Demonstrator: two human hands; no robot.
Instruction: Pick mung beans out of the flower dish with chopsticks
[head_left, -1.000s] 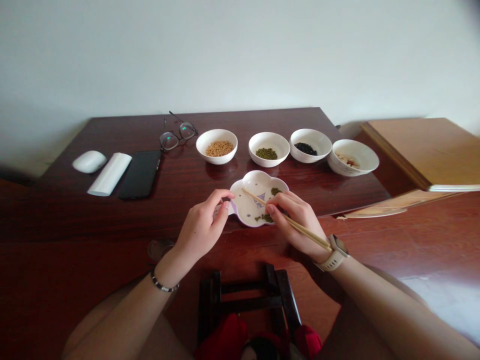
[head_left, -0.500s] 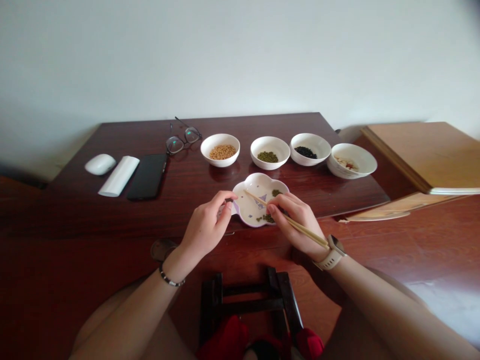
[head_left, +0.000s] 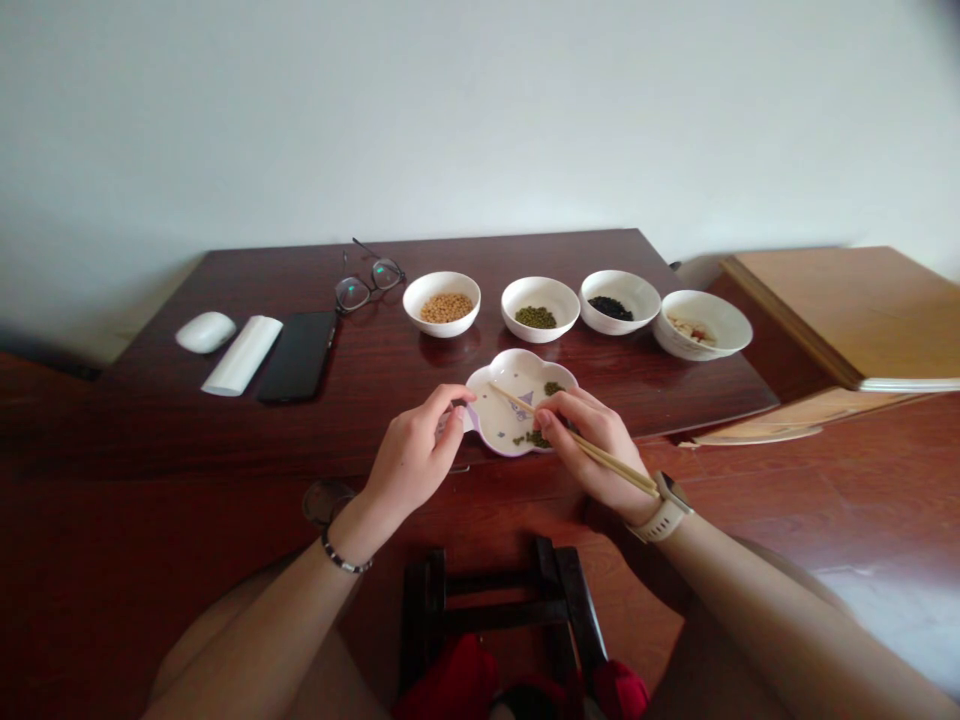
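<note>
**Work item.** A lobed white ceramic dish (head_left: pixel 517 370) with lilac trim lies at the middle of the tabletop (head_left: pixel 225 430), close to its near edge. Mung beans (head_left: pixel 534 438) sit on the dish in two small clusters: one toward the near rim, one toward the far right rim. The dish is light but fragile, with a smooth glaze; take hold at the rim. The beans are small, hard and liable to roll.

**Hand state.** Left hand (head_left: pixel 411 455): grip closed on the left lobe of the dish, with the fingers (head_left: pixel 454 402) curled over the rim. Right hand (head_left: pixel 592 445): grip closed around a pair of thin wooden chopsticks (head_left: pixel 619 468) near mid-length. The chopstick tips (head_left: pixel 496 388) lie over the upper left of the dish, apart from both clusters. No bean is visible between them.

**Surroundings.** Four white bowls stand in a row beyond the dish: soybeans (head_left: pixel 446 308), mung beans (head_left: pixel 535 317), black beans (head_left: pixel 610 308), and pale and reddish pieces (head_left: pixel 691 330). Toward the far left corner lie eyeglasses (head_left: pixel 367 288), a black smartphone (head_left: pixel 298 356), a white cylindrical case (head_left: pixel 242 355) and a white computer mouse (head_left: pixel 205 332).
</note>
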